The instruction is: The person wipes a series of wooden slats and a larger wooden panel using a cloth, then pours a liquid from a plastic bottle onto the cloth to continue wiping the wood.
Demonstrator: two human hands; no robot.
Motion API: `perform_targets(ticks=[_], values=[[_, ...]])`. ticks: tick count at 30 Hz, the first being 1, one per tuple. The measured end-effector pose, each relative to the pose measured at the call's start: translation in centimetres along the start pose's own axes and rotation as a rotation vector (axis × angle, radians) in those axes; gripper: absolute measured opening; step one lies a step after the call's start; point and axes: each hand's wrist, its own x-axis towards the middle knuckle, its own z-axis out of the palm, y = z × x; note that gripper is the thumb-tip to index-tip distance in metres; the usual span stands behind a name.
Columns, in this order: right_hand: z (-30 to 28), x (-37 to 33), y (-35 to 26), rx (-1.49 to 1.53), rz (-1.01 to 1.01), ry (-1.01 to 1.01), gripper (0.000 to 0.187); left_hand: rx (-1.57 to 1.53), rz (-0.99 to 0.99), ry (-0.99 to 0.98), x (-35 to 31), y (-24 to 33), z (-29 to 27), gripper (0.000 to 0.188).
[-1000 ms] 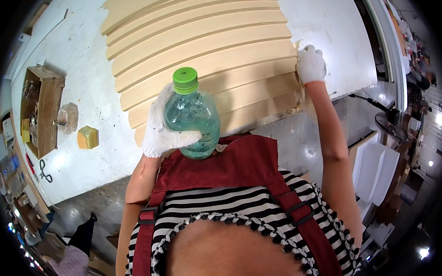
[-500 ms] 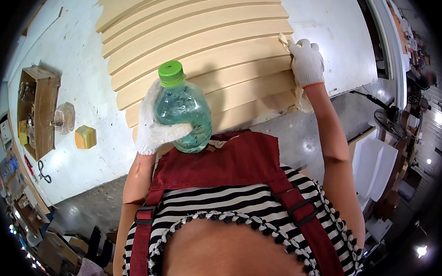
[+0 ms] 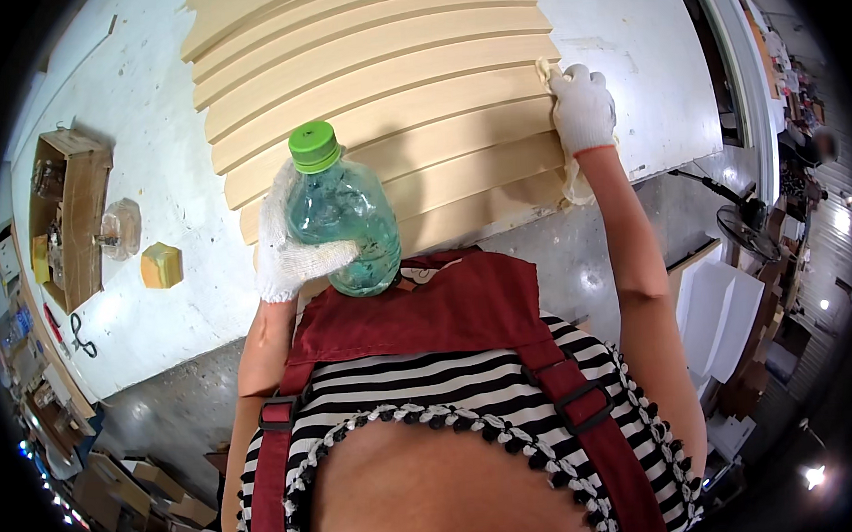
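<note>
My left hand, in a white knit glove, is wrapped round a clear plastic bottle with a green cap. The bottle stands tilted a little, close in front of my apron, and is dented at the thumb. My right hand, also gloved, is closed on a cream cloth at the right ends of the wooden boards. Part of the cloth pokes out above the fingers and part hangs below the hand. Pale boards lie overlapped in rows on the white table, beneath and beyond both hands.
To the left sit an open cardboard box with small items in it, a clear plastic container, a yellowish block and black-handled scissors. A black fan stands off the table's right side, near white panels.
The bottle has shifted slightly left with my left hand. My right hand and the cloth have moved a little up and left along the board ends.
</note>
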Motion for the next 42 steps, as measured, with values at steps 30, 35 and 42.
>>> perform_targets(ticks=[30, 35, 42], values=[[-2.5, -0.2, -11.6, 0.265, -0.217, 0.285, 0.010, 0.265, 0.594, 0.979, 2.3, 6.1, -14.6, 0.056], [0.3, -0.3, -3.8, 0.164, -0.160, 0.150, 0.031, 0.395, 0.590, 1.084, 5.2, 2.1, -19.3, 0.066], [0.7, 0.1, 5.7, 0.398, 0.250, -0.016, 0.033, 0.546, 0.439, 1.137, 4.1, -1.2, -20.6, 0.083]])
